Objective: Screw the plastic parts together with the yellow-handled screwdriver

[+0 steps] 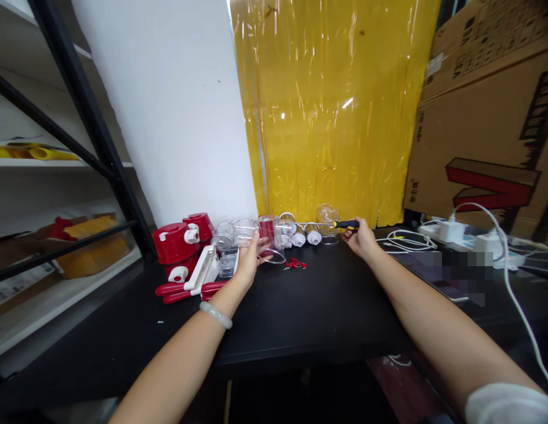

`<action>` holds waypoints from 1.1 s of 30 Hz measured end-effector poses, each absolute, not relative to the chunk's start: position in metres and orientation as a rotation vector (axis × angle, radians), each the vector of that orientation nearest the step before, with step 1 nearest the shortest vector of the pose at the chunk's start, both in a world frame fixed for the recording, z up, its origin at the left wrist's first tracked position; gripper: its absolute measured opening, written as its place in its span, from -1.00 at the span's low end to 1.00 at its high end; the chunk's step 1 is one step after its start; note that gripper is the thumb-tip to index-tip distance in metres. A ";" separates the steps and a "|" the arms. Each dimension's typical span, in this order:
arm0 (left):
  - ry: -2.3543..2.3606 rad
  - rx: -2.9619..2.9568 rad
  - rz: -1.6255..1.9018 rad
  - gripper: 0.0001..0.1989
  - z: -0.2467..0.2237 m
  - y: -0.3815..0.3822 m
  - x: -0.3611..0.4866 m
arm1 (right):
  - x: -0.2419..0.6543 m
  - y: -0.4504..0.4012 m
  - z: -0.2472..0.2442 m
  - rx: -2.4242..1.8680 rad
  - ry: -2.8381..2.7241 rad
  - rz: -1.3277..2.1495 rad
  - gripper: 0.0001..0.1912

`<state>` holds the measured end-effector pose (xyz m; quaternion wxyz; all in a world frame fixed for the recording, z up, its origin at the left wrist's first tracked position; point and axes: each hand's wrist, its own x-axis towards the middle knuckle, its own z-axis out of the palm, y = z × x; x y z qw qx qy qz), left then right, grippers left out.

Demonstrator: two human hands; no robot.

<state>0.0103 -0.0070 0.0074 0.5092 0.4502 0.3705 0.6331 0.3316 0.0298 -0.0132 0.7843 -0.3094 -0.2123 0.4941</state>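
Observation:
My right hand [361,238] is closed around the black and yellow handle of a screwdriver [346,225], whose thin shaft points left above the table. Beside several clear plastic parts [245,231], my left hand [251,257] has its fingers apart, and I see nothing gripped in it. Whether its fingertips touch the clear parts I cannot tell. A small pile of red pieces with metal tips [296,264] lies between the hands. Behind it are two white-ended cylinders [313,237] and a red part [266,228]. Left of my left hand stand red housings [170,242] and a white frame with red handles [204,271].
Chargers [451,229], white cables [409,240] and a dark flat device [426,275] lie at the right. A large cardboard box [481,129] stands behind them. Yellow plastic sheeting [336,118] hangs at the back. A shelf rack [92,106] borders the black table [309,318] on the left.

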 end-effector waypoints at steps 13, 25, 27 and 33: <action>0.884 1.075 1.528 -0.67 0.008 -0.008 0.011 | 0.337 0.036 -0.014 -0.570 -0.465 1.096 -0.77; 0.860 1.076 1.543 -0.62 0.008 -0.010 0.012 | 0.338 0.043 -0.016 -0.589 -0.515 0.893 -0.71; 0.864 1.078 1.548 -0.60 0.007 -0.009 0.012 | 0.338 0.043 -0.015 -0.614 -0.548 0.848 -0.63; 0.877 1.062 1.548 -0.59 0.010 -0.011 0.012 | 0.333 0.036 -0.012 -0.665 -0.600 0.804 -0.67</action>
